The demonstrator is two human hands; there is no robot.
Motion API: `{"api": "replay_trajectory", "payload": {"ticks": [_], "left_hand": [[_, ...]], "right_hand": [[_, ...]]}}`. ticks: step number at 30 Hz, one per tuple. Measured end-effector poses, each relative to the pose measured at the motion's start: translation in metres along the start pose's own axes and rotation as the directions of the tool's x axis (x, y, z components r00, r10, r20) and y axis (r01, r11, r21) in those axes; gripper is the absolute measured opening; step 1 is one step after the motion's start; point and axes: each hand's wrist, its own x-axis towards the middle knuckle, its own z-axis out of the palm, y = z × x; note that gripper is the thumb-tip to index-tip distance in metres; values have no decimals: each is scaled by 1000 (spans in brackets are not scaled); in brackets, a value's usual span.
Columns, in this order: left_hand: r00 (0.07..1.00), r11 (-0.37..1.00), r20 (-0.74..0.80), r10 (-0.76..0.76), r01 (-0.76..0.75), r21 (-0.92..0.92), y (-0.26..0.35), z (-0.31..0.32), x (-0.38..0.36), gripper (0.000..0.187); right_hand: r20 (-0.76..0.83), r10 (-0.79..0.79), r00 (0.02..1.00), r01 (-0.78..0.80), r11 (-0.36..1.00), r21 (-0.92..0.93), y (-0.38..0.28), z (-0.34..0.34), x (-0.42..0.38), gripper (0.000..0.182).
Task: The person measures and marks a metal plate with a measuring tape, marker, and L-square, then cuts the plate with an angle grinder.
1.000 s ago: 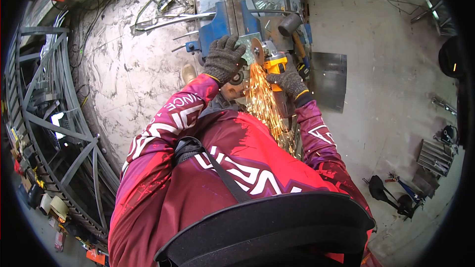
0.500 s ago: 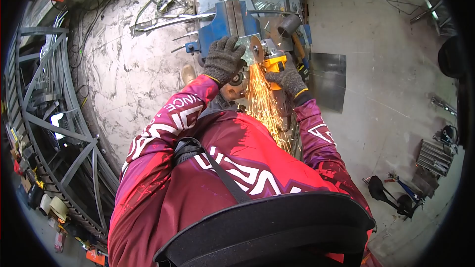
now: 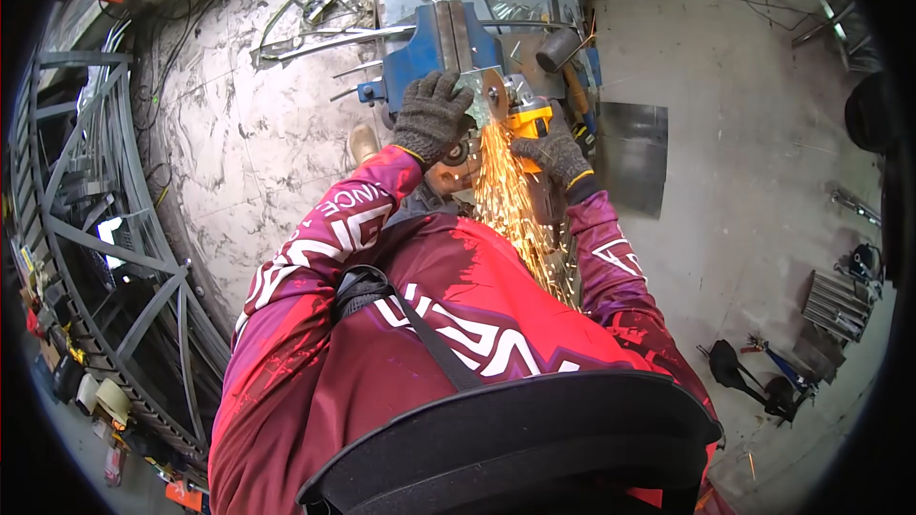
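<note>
My right hand (image 3: 558,150), in a dark knit glove, is closed around a yellow angle grinder (image 3: 530,120). The grinder's round disc (image 3: 494,95) meets a pale metal plate (image 3: 475,95) at the front of the blue bench vise (image 3: 408,59). From that contact a dense stream of sparks (image 3: 506,195) sprays down toward my torso. My left hand (image 3: 429,116), gloved alike, lies at the plate's left edge by the vise, its fingers spread and stretched forward. Its thumb side touches or nearly touches the plate; the palm is hidden.
A metal tube (image 3: 559,50) and a hammer-like wooden handle (image 3: 576,86) lie right of the vise. A dark sheet (image 3: 633,160) is on the floor at right. Steel frames (image 3: 119,229) stand at left. Cables and scrap (image 3: 320,5) lie beyond.
The spark stream has widened and reaches slightly farther right at its lower end. Both hands and the grinder stay almost in place.
</note>
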Motion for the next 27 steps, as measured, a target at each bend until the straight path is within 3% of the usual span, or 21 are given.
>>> {"api": "replay_trajectory", "payload": {"ticks": [27], "left_hand": [[999,1000,-32,10,-10,-1,-1,4,0,54]], "right_hand": [[-27,27,999,-28,1000,-14,-29,0,-8,114]]}}
